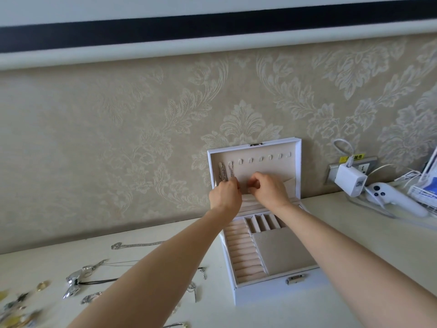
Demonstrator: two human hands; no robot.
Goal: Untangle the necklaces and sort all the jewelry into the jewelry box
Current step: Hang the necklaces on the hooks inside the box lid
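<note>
The white jewelry box point(267, 293) stands open on the table point(354, 245), its lid point(296, 166) upright against the patterned wall. Two silver necklaces point(225, 174) hang from the two leftmost hooks point(261, 158) inside the lid. Both hands reach into the lid – the left grip point(225, 194) has its fingers curled just below the chains' lower ends, the right grip point(267, 188) is curled beside it at the top edge of the lid's pocket. Whether either pinches a chain or the pocket edge, I cannot tell. The tray's ring rolls point(243, 252) lie bare below the forearms. Loose pieces stay on the table to the left – a silver chain point(137, 245), a gold ring point(43, 285), a silver pendant point(73, 284) on a black cord. A white charger point(350, 179) and a controller point(390, 198) sit to the right
</note>
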